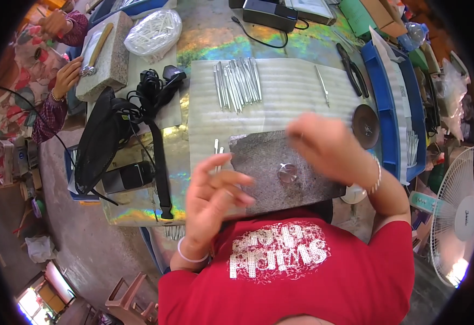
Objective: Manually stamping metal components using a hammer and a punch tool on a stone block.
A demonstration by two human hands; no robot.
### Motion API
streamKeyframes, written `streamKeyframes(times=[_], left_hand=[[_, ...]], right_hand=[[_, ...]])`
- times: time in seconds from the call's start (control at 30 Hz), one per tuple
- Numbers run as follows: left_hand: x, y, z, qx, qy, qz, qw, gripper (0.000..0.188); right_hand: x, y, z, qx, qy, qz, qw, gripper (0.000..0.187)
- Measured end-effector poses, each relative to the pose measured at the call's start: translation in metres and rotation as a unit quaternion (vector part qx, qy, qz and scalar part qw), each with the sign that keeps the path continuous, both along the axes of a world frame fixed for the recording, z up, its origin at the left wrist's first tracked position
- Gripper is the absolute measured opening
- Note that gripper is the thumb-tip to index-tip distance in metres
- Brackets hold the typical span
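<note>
My left hand (pixel 212 197) hovers over the left edge of a dark grey slab (pixel 264 187), palm partly turned up, fingers loosely bent and apart, nothing visible in them. Just beyond its fingertips, two slim silver metal strips (pixel 217 146) lie on the white foam sheet (pixel 204 116). Above the slab's far right part, my right hand (pixel 329 146) is blurred by motion, its fingers bent downward; whether they hold anything is hidden. A small shiny round piece (pixel 288 173) rests on the slab between my hands. Farther off lies a pile of silver metal strips (pixel 237 84).
Right of the pile are a thin pointed tool (pixel 322 85), black-handled pliers (pixel 352 70), a brown disc (pixel 366 126) and a blue tray (pixel 382 108). At left, a black bag (pixel 98 141) and a stone block (pixel 107 59) with a hammer (pixel 98 46) stand near another person's hand (pixel 67 77).
</note>
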State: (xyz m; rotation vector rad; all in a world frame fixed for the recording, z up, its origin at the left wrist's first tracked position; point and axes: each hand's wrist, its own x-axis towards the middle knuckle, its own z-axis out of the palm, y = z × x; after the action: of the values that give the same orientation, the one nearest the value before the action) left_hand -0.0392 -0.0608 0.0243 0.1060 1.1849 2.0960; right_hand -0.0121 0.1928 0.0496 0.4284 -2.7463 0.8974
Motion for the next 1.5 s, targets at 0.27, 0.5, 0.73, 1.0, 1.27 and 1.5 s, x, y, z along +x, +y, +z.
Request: streamKeyframes(times=[0.27,0.5,0.73,1.0,1.27,1.5], left_hand=[[-0.009,-0.02,-0.051,-0.359,0.255,0.094,0.893,0.025],[-0.014,-0.007,-0.062,-0.494,0.387,0.046,0.777,0.031],[-0.034,-0.009,-0.061,-0.54,0.39,-0.066,0.743,0.016],[-0.026,-0.003,-0.054,-0.568,0.387,-0.066,0.723,0.016],[0.005,0.007,-0.023,-0.365,0.393,0.166,0.828,0.018],[0.026,0.04,-0.017,-0.301,0.551,0.049,0.777,0.027]], right_hand=[[-0.119,0.045,-0.067,-0.22,-0.315,-0.187,0.904,0.037],[-0.111,0.027,-0.048,-0.22,-0.31,-0.165,0.91,0.04],[0.008,0.028,-0.003,-0.147,-0.154,-0.163,0.963,0.025],[0.092,0.009,-0.014,0.128,-0.118,-0.22,0.96,0.043],[0.095,0.022,-0.027,0.063,-0.15,-0.249,0.955,0.035],[0.125,0.117,-0.051,-0.088,-0.061,-0.453,0.885,0.015]])
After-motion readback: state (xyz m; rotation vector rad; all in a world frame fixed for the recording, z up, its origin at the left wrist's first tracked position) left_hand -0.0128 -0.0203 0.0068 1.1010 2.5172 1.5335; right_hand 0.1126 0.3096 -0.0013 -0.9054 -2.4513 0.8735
